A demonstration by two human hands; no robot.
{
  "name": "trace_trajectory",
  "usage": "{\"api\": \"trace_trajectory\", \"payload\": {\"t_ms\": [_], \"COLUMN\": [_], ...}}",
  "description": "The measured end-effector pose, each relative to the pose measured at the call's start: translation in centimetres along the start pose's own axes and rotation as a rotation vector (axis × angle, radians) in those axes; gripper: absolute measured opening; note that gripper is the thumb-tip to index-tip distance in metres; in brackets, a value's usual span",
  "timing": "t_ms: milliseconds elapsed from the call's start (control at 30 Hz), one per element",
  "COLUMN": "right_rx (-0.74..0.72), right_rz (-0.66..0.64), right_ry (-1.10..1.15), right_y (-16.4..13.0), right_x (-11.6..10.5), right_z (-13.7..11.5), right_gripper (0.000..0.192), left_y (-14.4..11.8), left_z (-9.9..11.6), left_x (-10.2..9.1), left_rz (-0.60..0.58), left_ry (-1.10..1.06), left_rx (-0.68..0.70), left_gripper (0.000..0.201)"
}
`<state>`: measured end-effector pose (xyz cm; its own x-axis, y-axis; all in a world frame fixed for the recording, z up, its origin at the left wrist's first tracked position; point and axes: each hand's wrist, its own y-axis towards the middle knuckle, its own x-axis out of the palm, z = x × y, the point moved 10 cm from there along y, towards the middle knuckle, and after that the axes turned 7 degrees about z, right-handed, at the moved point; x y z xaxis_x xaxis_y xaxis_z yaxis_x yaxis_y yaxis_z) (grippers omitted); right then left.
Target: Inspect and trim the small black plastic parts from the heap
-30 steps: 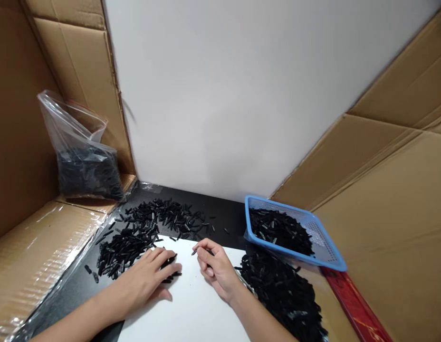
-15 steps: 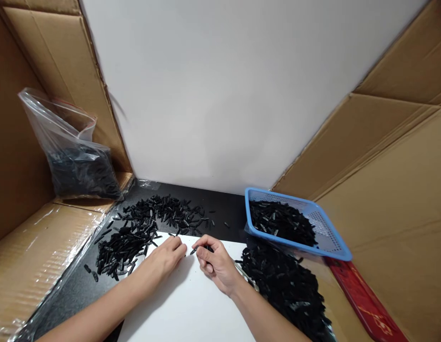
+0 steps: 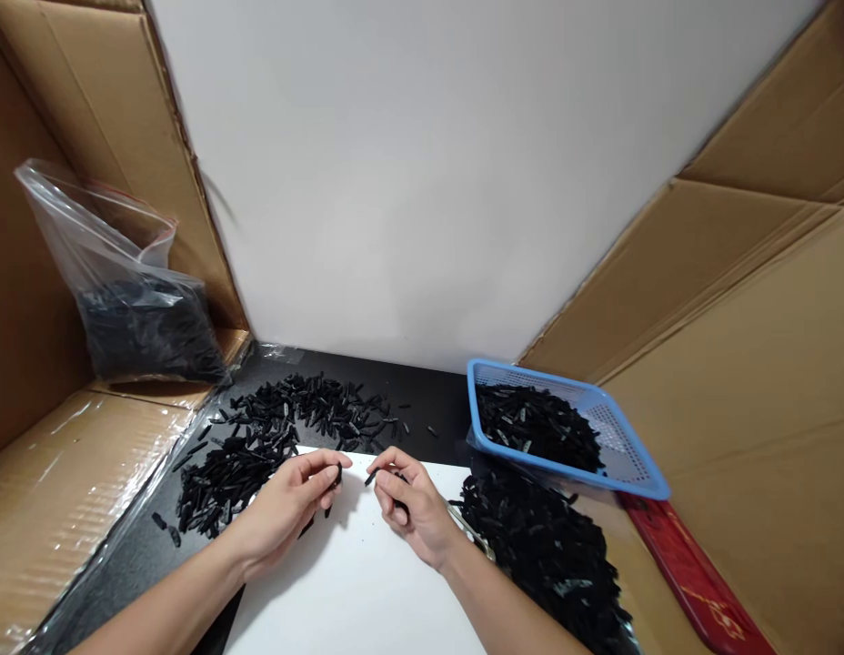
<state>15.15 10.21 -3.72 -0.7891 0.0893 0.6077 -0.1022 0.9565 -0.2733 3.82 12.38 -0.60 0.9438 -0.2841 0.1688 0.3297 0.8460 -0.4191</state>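
Pinching black parts point(image 3: 338, 474), both hands point(image 3: 286, 509), loose piles point(image 3: 258, 446), blue basket point(image 3: 633, 464) right.

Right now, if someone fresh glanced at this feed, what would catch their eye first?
Probably the two bare hands meeting over the white sheet at bottom centre: the left hand and right hand each pinch a small black plastic piece. Loose heaps of the same black pieces flank them, and a bright blue mesh plastic basket of them sits to the right.
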Motion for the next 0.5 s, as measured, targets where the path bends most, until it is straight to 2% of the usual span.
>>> {"api": "trace_trajectory", "payload": {"t_ms": [100,267,400,500], "right_rx": [0.004,-0.030,-0.022,-0.047], "right_rz": [-0.010,-0.008,0.054,0.104], "right_ry": [0.027,-0.024,-0.120,-0.193], "right_y": [-0.1,-0.3,-0.4,-0.4], "right_x": [0.1,0.3,-0.1,-0.5], "right_z": [0.0,-0.2,0.3,0.5], "right_gripper": [0.021,0.032,0.029,0.030], "left_y": [-0.3,-1.0,-0.8,-0.5], "left_z": [-0.6,-2.5,-3.4,-3.4], "left_x": [0.7,1.8,1.9,1.5], "left_rz": [-0.030,-0.051,-0.061,-0.049], "left_ry": [-0.180,-0.369,-0.376,-0.347], "left_rx": [-0.058,-0.194,-0.193,-0.130], "left_gripper": [0.027,0.016,0.018,0.025]}}
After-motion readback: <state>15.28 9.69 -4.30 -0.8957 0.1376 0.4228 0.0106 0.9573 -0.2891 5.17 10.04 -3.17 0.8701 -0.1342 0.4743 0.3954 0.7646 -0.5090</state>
